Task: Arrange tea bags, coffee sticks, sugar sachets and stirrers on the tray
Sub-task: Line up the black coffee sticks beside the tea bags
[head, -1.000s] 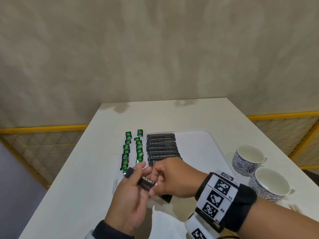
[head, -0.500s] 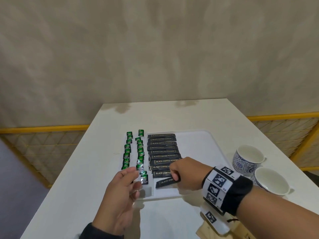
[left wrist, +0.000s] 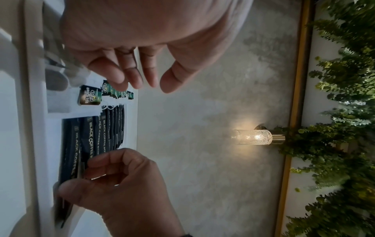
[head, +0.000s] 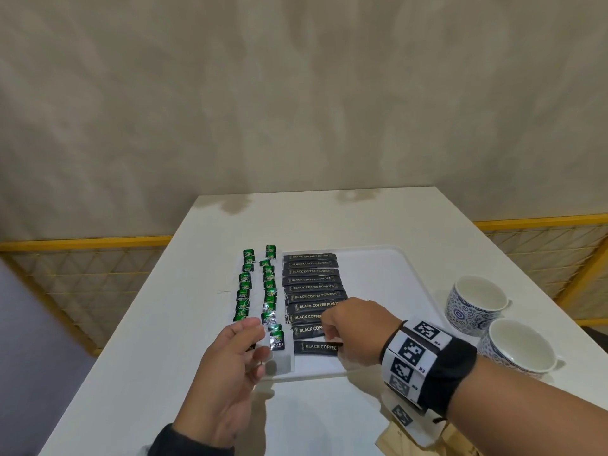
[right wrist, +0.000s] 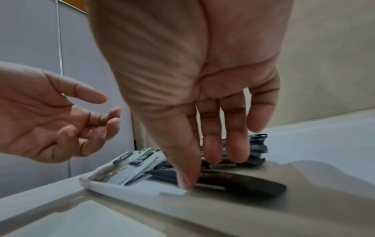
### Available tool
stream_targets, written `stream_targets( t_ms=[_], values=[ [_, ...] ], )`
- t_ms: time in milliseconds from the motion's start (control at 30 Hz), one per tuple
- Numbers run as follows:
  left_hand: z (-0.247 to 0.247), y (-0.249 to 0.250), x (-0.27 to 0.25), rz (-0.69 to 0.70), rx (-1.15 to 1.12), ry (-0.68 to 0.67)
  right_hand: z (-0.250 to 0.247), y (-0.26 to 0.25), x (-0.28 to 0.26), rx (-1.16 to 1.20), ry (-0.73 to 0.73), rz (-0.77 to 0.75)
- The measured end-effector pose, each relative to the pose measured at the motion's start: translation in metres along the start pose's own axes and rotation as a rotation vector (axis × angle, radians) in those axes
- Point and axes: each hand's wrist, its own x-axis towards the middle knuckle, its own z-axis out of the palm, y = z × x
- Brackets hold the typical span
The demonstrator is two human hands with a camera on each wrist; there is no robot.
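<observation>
My right hand (head: pixel 353 330) is now down on the tray (head: pixel 391 268), fingers nearly straight, thumb tip pressing the nearest coffee stick (head: pixel 316 346) flat at the near end of the dark row. A second ago that stick was between both hands, above the tray; half a second ago it was landing at a slant. Now it lies almost parallel with the other coffee sticks (head: pixel 311 286), just slightly apart from the one behind it.

My left hand (head: pixel 227 366) has let go and drawn back. It hovers empty, fingers loosely spread, just in front of the tea bags (head: pixel 268 291), which run in two green columns along the tray's left side.

So the coffee row has grown by one, and I judge this placement nearly done: a small nudge to close the gap would finish it. The right half of the tray is bare. I see no sugar sachets or stirrers laid out yet, so much of the job remains. Two cups (head: pixel 477 299) stand on the table (head: pixel 138 357) to the right.
</observation>
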Motion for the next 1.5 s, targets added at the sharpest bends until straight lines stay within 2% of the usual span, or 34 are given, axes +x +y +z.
stream_targets(
  t_ms=[667,900,1267,1400,1500],
  values=[
    [0.004,0.0,-0.005,-0.024,0.035,0.015,-0.001,-0.01,0.013,-0.007,-0.051,-0.025],
    [0.001,0.001,-0.006,-0.048,0.033,0.01,-0.031,0.004,-0.004,0.18,0.104,-0.036],
    [0.023,0.007,-0.032,-0.095,0.022,-0.168,-0.056,0.006,-0.053,0.203,0.138,0.013],
    [0.025,0.007,-0.045,-0.005,0.172,-0.237,-0.057,0.002,-0.084,0.223,0.156,0.036],
    [0.024,0.004,-0.054,0.08,0.364,-0.314,-0.05,0.003,-0.112,0.226,0.161,0.092]
  ],
)
